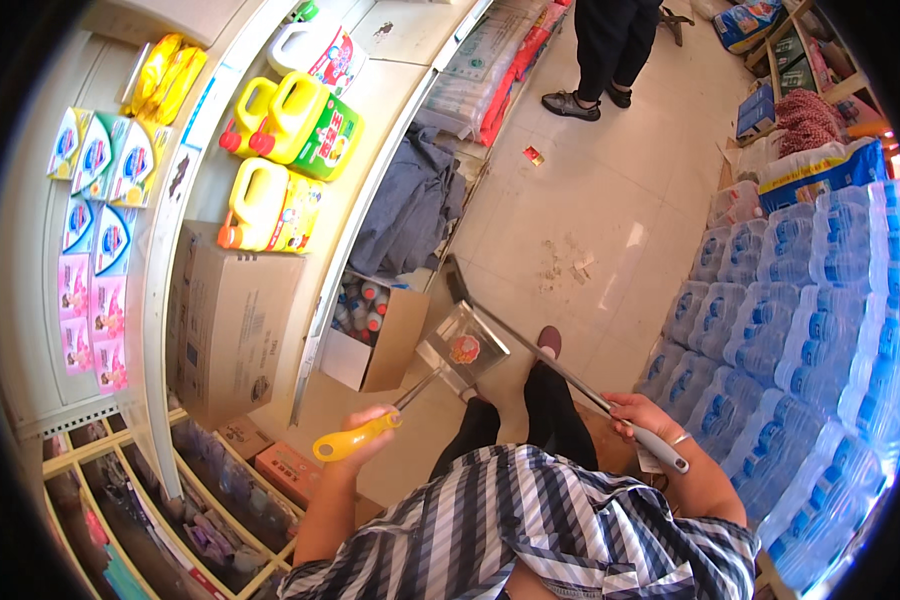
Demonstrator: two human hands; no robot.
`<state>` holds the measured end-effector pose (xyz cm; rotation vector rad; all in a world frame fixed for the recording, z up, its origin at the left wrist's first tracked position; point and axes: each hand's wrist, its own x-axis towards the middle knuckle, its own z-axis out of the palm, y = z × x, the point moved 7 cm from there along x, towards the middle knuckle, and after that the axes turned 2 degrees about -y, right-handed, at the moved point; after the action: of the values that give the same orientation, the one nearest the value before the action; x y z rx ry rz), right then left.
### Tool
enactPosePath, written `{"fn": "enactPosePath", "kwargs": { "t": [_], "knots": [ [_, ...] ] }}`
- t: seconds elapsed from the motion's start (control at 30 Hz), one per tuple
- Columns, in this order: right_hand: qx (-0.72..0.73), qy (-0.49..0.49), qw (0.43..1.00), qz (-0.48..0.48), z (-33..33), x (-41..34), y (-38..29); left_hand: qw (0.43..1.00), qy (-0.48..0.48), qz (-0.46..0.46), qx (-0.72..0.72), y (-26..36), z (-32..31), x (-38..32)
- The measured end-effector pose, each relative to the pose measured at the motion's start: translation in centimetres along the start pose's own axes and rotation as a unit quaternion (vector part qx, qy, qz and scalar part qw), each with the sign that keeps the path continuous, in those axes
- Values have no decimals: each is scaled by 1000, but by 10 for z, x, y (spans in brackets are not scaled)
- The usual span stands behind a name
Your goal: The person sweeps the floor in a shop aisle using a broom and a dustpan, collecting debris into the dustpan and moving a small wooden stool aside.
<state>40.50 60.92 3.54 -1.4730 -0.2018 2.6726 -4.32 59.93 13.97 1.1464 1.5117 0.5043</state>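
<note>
My left hand (367, 439) is closed around the yellow handle of a metal spatula-like shovel (465, 346), whose flat, shiny blade bears a red and orange sticker. In my right hand (640, 418) is the grey grip of a long-handled broom (540, 352). The broom's thin metal shaft runs up and left to a dark head (456, 279), just beyond the shovel's blade. Scattered pale debris (568, 262) lies on the tiled floor, right of the broom's head. Farther off, a small red and gold wrapper (533, 155) lies on the floor.
Shelves with yellow detergent jugs (259, 202) and soap boxes stand at the left, above an open carton (379, 337) of bottles. Shrink-wrapped water bottles (780, 322) are stacked at the right. Another person's legs (611, 52) are at the top, standing in the aisle.
</note>
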Motion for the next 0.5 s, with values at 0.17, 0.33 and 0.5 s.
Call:
{"fn": "enactPosePath", "kwargs": {
  "t": [0.17, 0.33, 0.5],
  "knots": [
    [-112, -14, 993, 41, -19, 44, -65, 996, 43, -35, 64, -13, 17, 12],
    [-106, 6, 994, 20, -24, 93, -121, 981, 102, -160, 48, -18, 26, 27],
    [-33, 20, 999, -27, -43, 111, -141, 980, 134, -135, 58, -18, 35, 38]
  ]
}}
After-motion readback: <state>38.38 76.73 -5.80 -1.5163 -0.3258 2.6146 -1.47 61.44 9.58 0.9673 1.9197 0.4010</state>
